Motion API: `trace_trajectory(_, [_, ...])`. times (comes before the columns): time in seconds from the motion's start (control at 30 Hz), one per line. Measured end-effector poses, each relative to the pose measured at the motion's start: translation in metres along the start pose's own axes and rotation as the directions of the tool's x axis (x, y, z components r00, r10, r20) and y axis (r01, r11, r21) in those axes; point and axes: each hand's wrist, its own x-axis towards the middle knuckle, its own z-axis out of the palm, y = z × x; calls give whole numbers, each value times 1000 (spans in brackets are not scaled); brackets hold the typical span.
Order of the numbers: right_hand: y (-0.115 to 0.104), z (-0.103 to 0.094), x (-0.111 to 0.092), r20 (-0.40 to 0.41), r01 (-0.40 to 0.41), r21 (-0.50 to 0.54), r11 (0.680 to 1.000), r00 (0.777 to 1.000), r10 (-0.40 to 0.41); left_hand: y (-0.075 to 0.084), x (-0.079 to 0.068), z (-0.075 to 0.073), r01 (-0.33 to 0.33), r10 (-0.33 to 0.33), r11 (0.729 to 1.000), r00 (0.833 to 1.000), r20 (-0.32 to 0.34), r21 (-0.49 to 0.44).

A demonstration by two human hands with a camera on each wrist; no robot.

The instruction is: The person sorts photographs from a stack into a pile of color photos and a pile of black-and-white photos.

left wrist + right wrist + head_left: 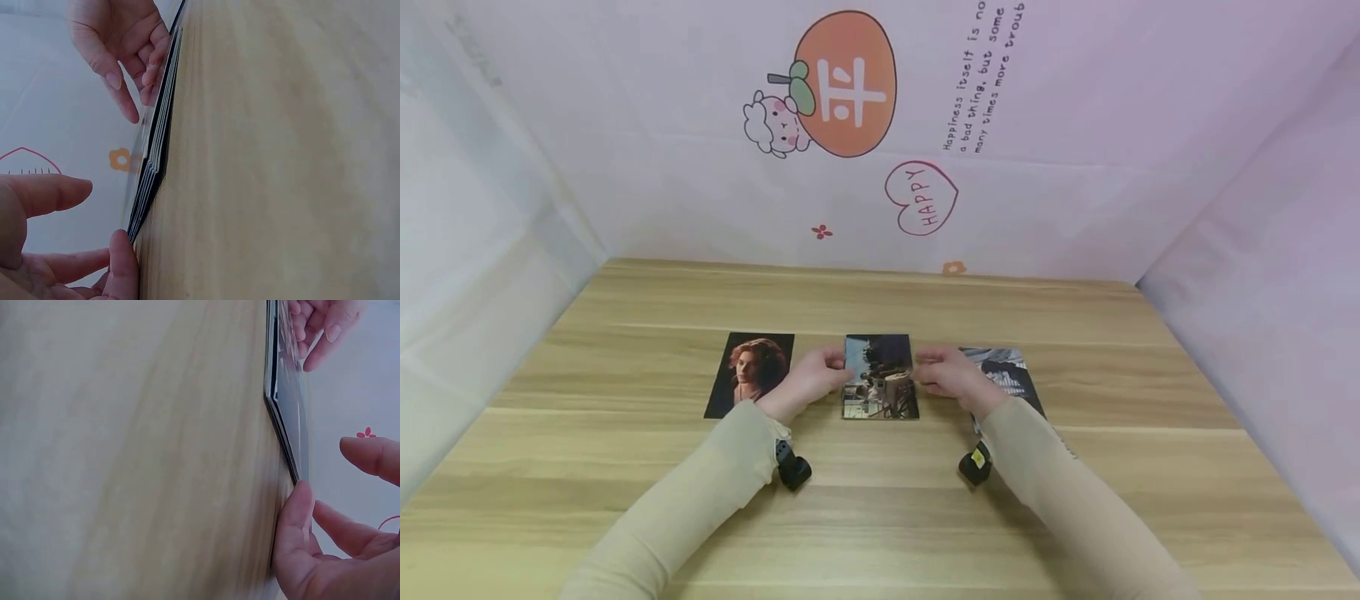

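Note:
A small stack of photo cards [880,392] lies flat in the middle of the table, a street-like scene on top; its layered edges [164,125] show in the left wrist view. My left hand [811,382] is at the stack's left side, a fingertip against its edge and the thumb held apart. Opposite, my right hand [953,377] has a fingertip at the right edge [289,447], its thumb also raised away. Neither hand pinches the cards. Left of the stack lies a portrait card [747,367], partly behind my left hand. Another card [1011,371] sits partly under my right forearm.
The wood-grain table [880,517] carries all the cards. A white printed cloth [685,167] rises behind it, with more cloth on both sides. Black wrist cameras [793,468] hang below both sleeves, close over the table.

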Motion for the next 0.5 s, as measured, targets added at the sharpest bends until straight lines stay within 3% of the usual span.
trace_trajectory(0.23, [1, 4, 2, -14, 27, -58, 998, 1000, -28, -1, 2, 1, 2, -3, 1000, 1000, 16, 25])
trace_trajectory(0.5, [1, 9, 3, -26, 30, -96, 995, 999, -32, -1, 2, 2, -60, 59, 997, 998, 18, 49])
